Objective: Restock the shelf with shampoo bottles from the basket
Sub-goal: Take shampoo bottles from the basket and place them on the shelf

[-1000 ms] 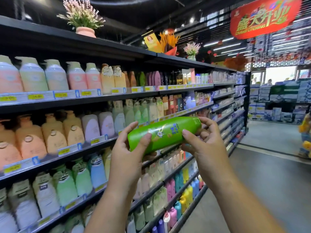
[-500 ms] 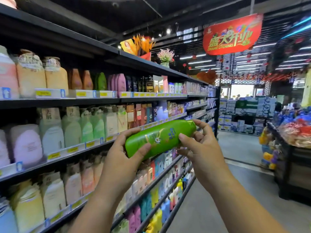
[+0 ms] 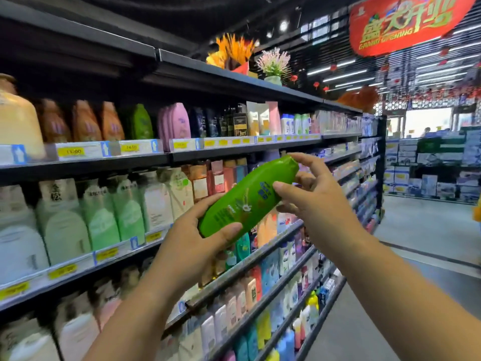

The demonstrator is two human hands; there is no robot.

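The left hand (image 3: 197, 238) gripped the lower end of the green shampoo bottle (image 3: 247, 199), thumb across its front and fingers curled behind. The right hand (image 3: 312, 201) pinched the bottle's middle, thumb on the label and index finger arched over the upper end; how its hidden fingers pressed behind was hard to tell. The bottle lay tilted at the centre of the frame, in front of the stocked shelf (image 3: 234, 149) filling the left side. A red banner (image 3: 406, 22) hung at the upper right.
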